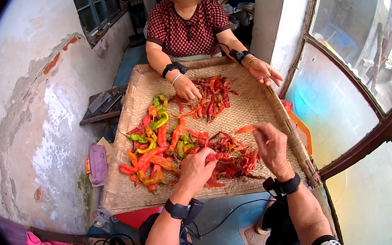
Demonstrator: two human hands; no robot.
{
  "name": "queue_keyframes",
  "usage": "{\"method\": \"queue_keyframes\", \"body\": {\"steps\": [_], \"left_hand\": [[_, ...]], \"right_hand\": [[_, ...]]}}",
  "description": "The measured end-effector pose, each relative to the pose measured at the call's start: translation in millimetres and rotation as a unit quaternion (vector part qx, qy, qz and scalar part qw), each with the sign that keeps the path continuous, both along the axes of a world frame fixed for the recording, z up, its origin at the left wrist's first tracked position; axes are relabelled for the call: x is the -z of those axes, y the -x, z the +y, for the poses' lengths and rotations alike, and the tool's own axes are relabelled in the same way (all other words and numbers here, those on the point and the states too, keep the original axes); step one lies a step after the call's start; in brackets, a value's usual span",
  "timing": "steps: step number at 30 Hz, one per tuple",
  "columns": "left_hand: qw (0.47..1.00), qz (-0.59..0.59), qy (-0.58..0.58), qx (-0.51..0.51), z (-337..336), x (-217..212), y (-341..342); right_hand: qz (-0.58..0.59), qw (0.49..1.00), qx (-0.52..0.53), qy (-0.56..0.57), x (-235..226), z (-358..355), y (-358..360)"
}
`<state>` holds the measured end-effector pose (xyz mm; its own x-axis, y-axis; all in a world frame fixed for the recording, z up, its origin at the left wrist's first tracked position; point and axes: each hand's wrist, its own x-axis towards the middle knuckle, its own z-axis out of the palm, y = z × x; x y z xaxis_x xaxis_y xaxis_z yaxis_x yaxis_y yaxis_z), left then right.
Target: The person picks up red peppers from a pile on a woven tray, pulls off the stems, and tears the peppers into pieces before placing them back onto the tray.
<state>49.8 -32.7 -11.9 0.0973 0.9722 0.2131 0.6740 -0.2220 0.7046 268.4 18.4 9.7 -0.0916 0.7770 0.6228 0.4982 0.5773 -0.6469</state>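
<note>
Just below the frame's centre, the left hand (pixel 195 171) pinches a red pepper (pixel 218 157) above a heap of shrivelled peppers (pixel 237 166). Right of it, the right hand (pixel 273 145) has its fingertips closed on one end of an orange pepper (pixel 244 129). Left of centre, smooth mixed-colour peppers (pixel 147 157) lie on a woven tray (pixel 246 103); at upper centre, a co-worker's hand (pixel 186 88) reaches into another red pile (pixel 214 101).
</note>
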Motion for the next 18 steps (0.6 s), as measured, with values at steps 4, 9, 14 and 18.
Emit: {"method": "queue_keyframes", "body": {"steps": [4, 9, 14, 18], "left_hand": [[0.999, -0.011, -0.024, -0.031, 0, -3, -1], [0.99, -0.087, -0.07, -0.084, 12, 0, 10], [0.975, -0.197, -0.005, -0.1, 19, -14, 17], [0.962, -0.243, 0.018, -0.122, 17, -17, 20]], "right_hand": [[0.075, 0.987, 0.142, -0.014, 10, 29, -47], [0.05, 0.96, 0.276, 0.007, 30, 61, -118], [-0.097, 0.922, 0.372, 0.039, 55, 68, -137], [-0.062, 0.994, 0.047, 0.071, 38, 52, -64]]}}
